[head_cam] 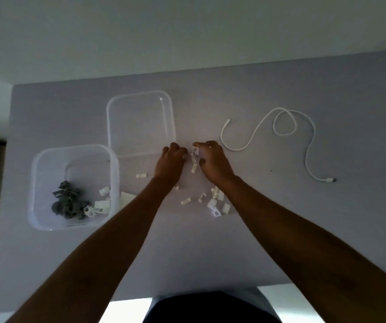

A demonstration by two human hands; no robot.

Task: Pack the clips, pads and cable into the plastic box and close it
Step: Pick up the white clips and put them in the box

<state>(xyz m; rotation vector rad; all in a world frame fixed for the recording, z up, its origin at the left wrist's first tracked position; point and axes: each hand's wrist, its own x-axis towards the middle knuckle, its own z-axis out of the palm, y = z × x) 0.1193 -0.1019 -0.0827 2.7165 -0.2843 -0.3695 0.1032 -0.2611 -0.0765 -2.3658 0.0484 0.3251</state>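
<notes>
A clear plastic box (36, 187) stands at the left of the grey table, holding dark grey pads (67, 201) and a few white clips (101, 203). Its clear lid (140, 99) lies flat just behind it. My right hand (213, 162) pinches a small white clip (196, 150) at the table's middle, with a short row of white clips (194, 164) below its fingertips. My left hand (171, 162) sits close beside it, fingers curled over the table; I cannot tell what it holds. More white clips (215, 200) lie scattered under my forearms. A white cable (280, 134) lies loose at the right.
A single white clip (141, 175) lies between the box and my left wrist. A flat white piece (126, 197) sits against the box's right wall. The table's near edge (187, 292) runs close to my body, and a wall rises behind the far edge.
</notes>
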